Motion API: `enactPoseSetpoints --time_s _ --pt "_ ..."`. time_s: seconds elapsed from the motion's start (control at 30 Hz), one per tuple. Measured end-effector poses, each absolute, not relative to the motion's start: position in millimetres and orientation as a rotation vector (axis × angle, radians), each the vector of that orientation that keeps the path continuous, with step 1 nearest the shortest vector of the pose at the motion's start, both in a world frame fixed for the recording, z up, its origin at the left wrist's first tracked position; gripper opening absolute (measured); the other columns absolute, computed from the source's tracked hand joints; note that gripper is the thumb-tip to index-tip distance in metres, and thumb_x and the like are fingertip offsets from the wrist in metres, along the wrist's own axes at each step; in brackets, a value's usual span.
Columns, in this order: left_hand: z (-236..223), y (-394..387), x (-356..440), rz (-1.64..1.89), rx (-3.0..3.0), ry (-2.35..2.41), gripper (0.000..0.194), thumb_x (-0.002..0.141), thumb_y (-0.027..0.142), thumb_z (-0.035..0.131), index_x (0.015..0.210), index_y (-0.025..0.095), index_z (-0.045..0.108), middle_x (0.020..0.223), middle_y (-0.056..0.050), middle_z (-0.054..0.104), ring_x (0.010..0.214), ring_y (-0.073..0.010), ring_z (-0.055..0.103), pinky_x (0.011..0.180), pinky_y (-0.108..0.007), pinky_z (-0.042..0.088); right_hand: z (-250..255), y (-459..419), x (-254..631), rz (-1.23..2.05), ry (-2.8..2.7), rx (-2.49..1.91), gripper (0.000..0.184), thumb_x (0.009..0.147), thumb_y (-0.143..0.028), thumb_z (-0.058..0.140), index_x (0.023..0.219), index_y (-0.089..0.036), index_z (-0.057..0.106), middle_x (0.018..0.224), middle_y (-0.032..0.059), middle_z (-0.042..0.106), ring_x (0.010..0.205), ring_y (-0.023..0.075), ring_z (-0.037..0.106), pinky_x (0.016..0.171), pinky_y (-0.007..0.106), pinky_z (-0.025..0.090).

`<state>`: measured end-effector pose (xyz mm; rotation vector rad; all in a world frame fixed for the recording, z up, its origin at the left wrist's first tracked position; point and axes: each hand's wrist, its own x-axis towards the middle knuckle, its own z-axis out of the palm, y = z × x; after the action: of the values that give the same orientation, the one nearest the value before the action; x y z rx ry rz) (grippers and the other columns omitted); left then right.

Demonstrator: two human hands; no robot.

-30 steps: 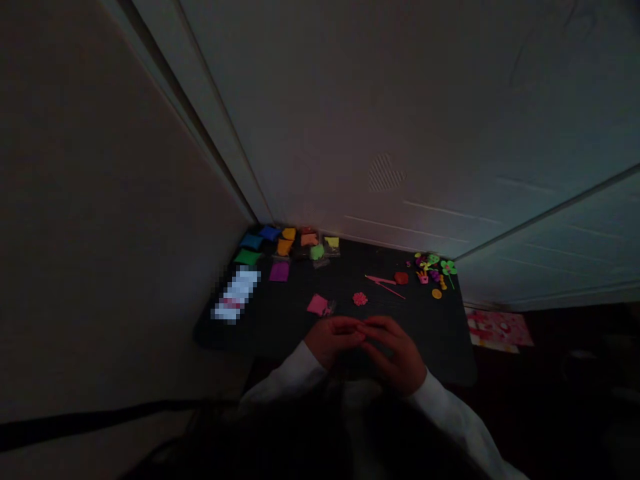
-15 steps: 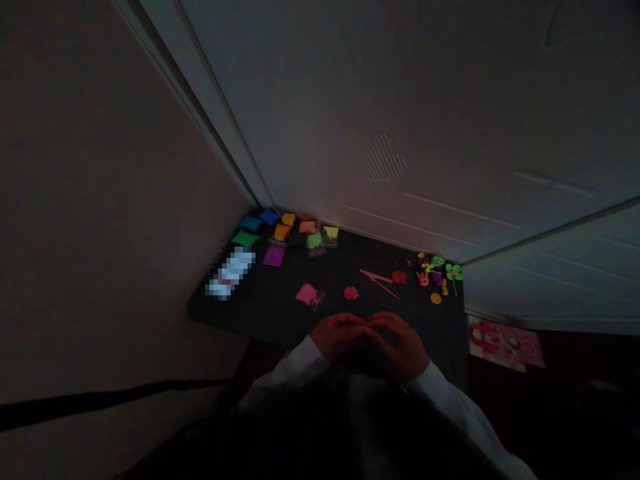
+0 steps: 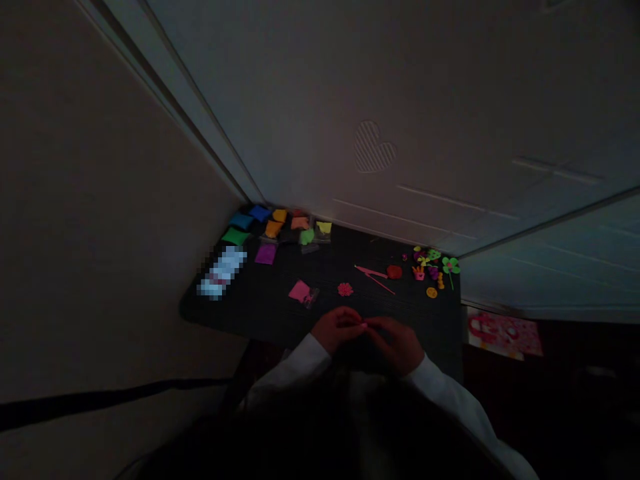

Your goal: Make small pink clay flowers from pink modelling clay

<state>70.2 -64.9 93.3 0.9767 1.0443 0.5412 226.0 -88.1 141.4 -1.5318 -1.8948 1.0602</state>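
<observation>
My left hand (image 3: 339, 329) and my right hand (image 3: 399, 341) meet at the fingertips over the table's front part. Pinched between them is a tiny piece of pink clay (image 3: 364, 325), mostly covered by the fingers. Just beyond lies a pink clay flower (image 3: 345, 289) with a bumpy outline. To its left rests an opened bag of pink clay (image 3: 301, 291). On the right are thin pink modelling tools (image 3: 371, 271) and a red lump (image 3: 395, 271) that looks like clay.
Bags of coloured clay (image 3: 273, 229) line the dark table's (image 3: 235, 317) back left, by a bright blurred-out object (image 3: 223, 272). Small colourful clay figures (image 3: 431, 267) sit at the right end. Walls enclose the back and left. A pink printed bag (image 3: 505, 333) lies right of the table.
My fingertips have shifted slightly, and the pink bit between them shows more clearly. The whole view has moved a little, so the table sits slightly further left.
</observation>
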Motion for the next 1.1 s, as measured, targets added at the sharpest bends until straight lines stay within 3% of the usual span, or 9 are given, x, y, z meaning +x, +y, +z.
enactPoseSetpoints --time_s 0.23,0.4,0.6,0.87,0.97,1.1 --pt "75 -50 30 0.363 1.445 1.253 0.024 0.08 0.028 0.047 0.097 0.012 0.051 0.093 -0.005 0.057 0.082 -0.0152 0.056 0.073 -0.036 0.046 129 -88 207 1.011 -1.712 -1.697 0.022 0.082 -0.033 0.044 0.082 -0.014 0.054 0.075 0.0005 0.056 0.068 0.0107 0.053 0.065 0.03 0.044" --pt "45 -41 -29 0.189 1.845 1.461 0.036 0.079 0.026 0.048 0.114 0.019 0.043 0.127 -0.008 0.034 0.117 -0.0265 0.03 0.094 -0.052 0.023 73 -96 181 1.104 -1.519 -1.793 0.02 0.081 -0.031 0.046 0.083 -0.012 0.054 0.075 0.0004 0.055 0.065 0.0097 0.053 0.06 0.028 0.045" --pt "30 -31 -49 0.103 2.092 1.413 0.043 0.078 0.025 0.049 0.119 0.019 0.038 0.132 -0.008 0.027 0.121 -0.0283 0.023 0.095 -0.053 0.02 43 -128 149 1.141 -1.256 -1.876 0.019 0.081 -0.029 0.046 0.085 -0.012 0.053 0.077 0.0006 0.056 0.064 0.0093 0.053 0.059 0.027 0.045" --pt "58 2 -26 0.381 1.993 1.276 0.047 0.078 0.027 0.048 0.122 0.019 0.033 0.136 -0.009 0.016 0.123 -0.0302 0.013 0.097 -0.054 0.013 65 -145 154 1.02 -1.006 -1.916 0.02 0.081 -0.029 0.046 0.089 -0.012 0.053 0.08 0.0014 0.055 0.068 0.0106 0.054 0.061 0.029 0.045" --pt "87 -9 -21 0.466 1.888 1.067 0.045 0.078 0.029 0.049 0.12 0.018 0.036 0.127 -0.01 0.035 0.118 -0.0261 0.03 0.096 -0.05 0.022 91 -136 146 1.001 -1.012 -1.846 0.021 0.082 -0.03 0.045 0.09 -0.013 0.052 0.082 0.0018 0.055 0.07 0.0111 0.054 0.063 0.029 0.045" --pt "128 -31 -25 0.512 1.696 0.78 0.034 0.079 0.029 0.047 0.111 0.016 0.047 0.099 -0.007 0.058 0.088 -0.016 0.055 0.078 -0.034 0.044 135 -118 123 1.044 -1.112 -1.7 0.02 0.081 -0.031 0.046 0.086 -0.013 0.052 0.077 0.0008 0.055 0.071 0.0119 0.054 0.066 0.031 0.044"
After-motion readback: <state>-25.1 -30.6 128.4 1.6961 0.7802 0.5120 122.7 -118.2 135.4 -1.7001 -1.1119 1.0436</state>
